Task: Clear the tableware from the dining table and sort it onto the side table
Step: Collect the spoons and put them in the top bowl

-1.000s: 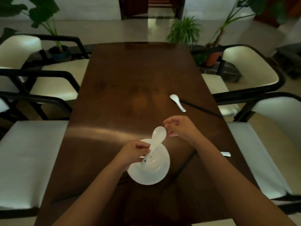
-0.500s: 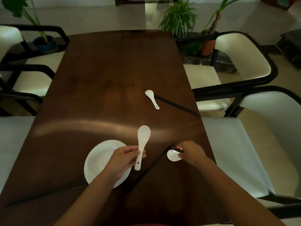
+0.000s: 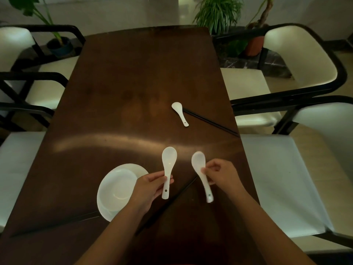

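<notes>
On the near left of the dark wooden desk [image 3: 122, 88] the white bowl [image 3: 118, 190] sits in the same spot as half a second ago, with the left hand [image 3: 150, 186] just beside its right rim. That hand keeps its pinch on the handle of a white spoon [image 3: 168, 169], scoop pointing far, much as before. Under and between the two hands a pair of black chopsticks [image 3: 168, 203] lies slanted on the desk. The change is on the right: the right hand [image 3: 221, 176], which was down at the desk on a second white spoon [image 3: 200, 171], has now lifted it and pinches its handle between the fingertips (scoop up, handle end hanging toward the near edge). Farther off, a third small spoon [image 3: 180, 113] and another pair of chopsticks [image 3: 210, 121] lie untouched near the right edge.
</notes>
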### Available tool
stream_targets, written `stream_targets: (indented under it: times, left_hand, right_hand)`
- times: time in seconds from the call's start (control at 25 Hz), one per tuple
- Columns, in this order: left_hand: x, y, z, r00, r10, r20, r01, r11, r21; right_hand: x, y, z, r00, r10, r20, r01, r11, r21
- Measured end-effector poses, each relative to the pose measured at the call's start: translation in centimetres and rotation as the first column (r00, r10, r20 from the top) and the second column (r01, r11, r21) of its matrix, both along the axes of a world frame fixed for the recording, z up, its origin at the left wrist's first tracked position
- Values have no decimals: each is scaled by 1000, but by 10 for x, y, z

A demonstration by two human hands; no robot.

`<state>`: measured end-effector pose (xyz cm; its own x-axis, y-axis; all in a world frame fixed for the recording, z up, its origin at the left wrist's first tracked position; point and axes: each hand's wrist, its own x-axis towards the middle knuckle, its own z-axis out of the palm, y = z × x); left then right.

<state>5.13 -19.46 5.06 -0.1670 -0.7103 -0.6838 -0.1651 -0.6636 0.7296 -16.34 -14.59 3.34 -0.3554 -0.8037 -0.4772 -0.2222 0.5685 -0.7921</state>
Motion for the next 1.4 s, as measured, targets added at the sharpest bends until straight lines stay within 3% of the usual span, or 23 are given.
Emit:
stream_targets:
  times: [0.04, 0.12, 0.44, 0.72, 1.0, 1.24, 1.4]
  left_hand:
    - [-1, -1, 0, 1000, -6, -2, 6, 1000, -6]
    - [-3, -1, 2, 1000, -29, -8, 29, 999, -22]
    - [1, -8, 12, 992, -119, -34, 118, 992, -33]
    - [11, -7, 9, 984, -173, 45, 176, 980, -95]
    - [11, -13, 7, 919, -313, 239, 369, 898, -239]
    - [13, -21, 4, 919, -372, 134, 392, 902, -182]
    - [12, -22, 3, 949, -302, 89, 312, 941, -133]
  right_hand:
    - [9, -4, 11, 981, -98, 168, 102, 995, -14]
    - [30, -12, 23, 940, -170, 296, 174, 985, 13]
    - [70, -35, 25, 877, -312, 366, 325, 945, 27]
    - [82, -44, 14, 851, -282, 444, 253, 960, 123]
    - [81, -63, 14, 709, -400, 581, 262, 914, 309]
    - [75, -73, 11, 747, -330, 576, 146, 928, 342]
    - [75, -75, 5, 779, -293, 554, 118, 937, 330]
